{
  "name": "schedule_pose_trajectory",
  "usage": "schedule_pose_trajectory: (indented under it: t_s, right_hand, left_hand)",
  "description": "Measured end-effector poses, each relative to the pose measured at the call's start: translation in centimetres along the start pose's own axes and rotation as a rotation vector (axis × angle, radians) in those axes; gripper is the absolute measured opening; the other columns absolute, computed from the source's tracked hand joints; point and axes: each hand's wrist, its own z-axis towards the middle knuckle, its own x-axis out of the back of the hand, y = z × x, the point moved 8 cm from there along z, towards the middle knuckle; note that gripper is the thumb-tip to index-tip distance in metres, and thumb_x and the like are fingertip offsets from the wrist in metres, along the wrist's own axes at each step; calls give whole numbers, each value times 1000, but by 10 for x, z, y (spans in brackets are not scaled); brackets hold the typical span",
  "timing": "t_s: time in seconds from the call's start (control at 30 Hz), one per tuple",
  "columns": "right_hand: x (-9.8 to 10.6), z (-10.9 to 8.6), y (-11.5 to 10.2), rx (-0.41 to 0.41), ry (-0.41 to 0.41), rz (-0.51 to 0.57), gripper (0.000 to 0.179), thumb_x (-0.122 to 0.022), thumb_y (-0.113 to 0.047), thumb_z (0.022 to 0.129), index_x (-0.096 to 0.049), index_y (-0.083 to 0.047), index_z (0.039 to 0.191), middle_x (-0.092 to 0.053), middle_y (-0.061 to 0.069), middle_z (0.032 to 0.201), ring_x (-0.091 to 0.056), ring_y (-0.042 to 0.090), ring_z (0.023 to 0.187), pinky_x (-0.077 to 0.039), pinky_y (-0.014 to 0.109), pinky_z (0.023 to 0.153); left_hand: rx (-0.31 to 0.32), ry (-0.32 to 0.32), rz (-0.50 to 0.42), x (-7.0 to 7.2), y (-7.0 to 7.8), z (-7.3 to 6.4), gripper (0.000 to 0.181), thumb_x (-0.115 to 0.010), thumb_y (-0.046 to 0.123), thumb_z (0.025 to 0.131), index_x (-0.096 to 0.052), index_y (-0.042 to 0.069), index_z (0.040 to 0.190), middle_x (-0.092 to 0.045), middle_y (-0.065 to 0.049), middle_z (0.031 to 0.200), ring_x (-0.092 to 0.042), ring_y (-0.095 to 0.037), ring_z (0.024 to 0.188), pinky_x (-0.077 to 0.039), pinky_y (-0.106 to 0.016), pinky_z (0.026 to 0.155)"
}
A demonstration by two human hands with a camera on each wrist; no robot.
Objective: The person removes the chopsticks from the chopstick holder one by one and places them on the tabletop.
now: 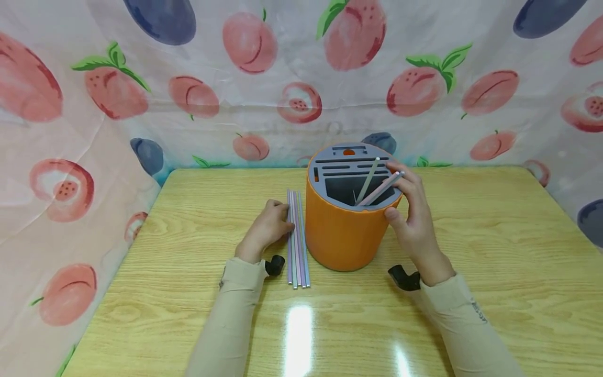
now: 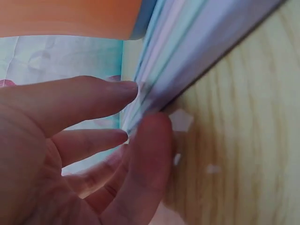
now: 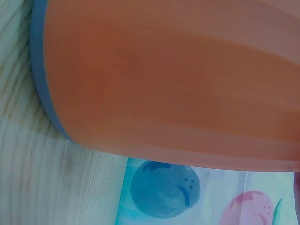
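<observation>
An orange round utensil holder (image 1: 346, 235) with a grey slotted top stands upright on the table. Several thin sticks (image 1: 372, 183) lean in its large front opening. Along its left side lies a row of pastel sticks (image 1: 299, 251). My left hand (image 1: 268, 228) is at the row's left edge, thumb and fingertips (image 2: 154, 124) pinching at the lavender stick (image 2: 206, 51). My right hand (image 1: 414, 214) grips the holder's right rim, thumb on the outer wall, fingers by the top edge. In the right wrist view the orange wall (image 3: 164, 84) fills most of the picture.
A wood-grain table (image 1: 188, 314) carries everything. Behind and to the left hangs a fruit-print cloth (image 1: 202, 131). A black wrist mount (image 1: 275, 265) sits by the left cuff, another (image 1: 404, 277) by the right.
</observation>
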Motion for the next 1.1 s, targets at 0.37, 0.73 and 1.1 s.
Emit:
schedule_pose_trajectory:
  t_s: [0.37,0.73,1.1]
  right_hand:
    - [-1,-1,1,0,-4,-7,64,-45,-48,89,-44,12,110,-33,32,127,-27,38,123,-25,38,101]
    - [-1,-1,1,-5,-3,-4,65,-45,-49,89,-44,12,110,-33,32,128,-27,37,123,-26,37,101]
    - [0,0,1,0,-4,-13,65,-44,-49,88,-44,12,110,-33,32,127,-27,37,123,-25,38,101]
  left_hand:
    - [-97,124,-56,23,24,-5,42,-51,28,91,-46,15,130,-51,-5,116,-53,-20,98,-43,-35,85]
    - [-373,307,-364,61,81,-35,31,-47,32,92,-57,19,119,-59,6,102,-57,-7,82,-50,-22,68]
    - [-565,518,-505,82,109,-60,27,-51,25,91,-59,16,116,-50,2,111,-51,-10,95,-50,-28,70]
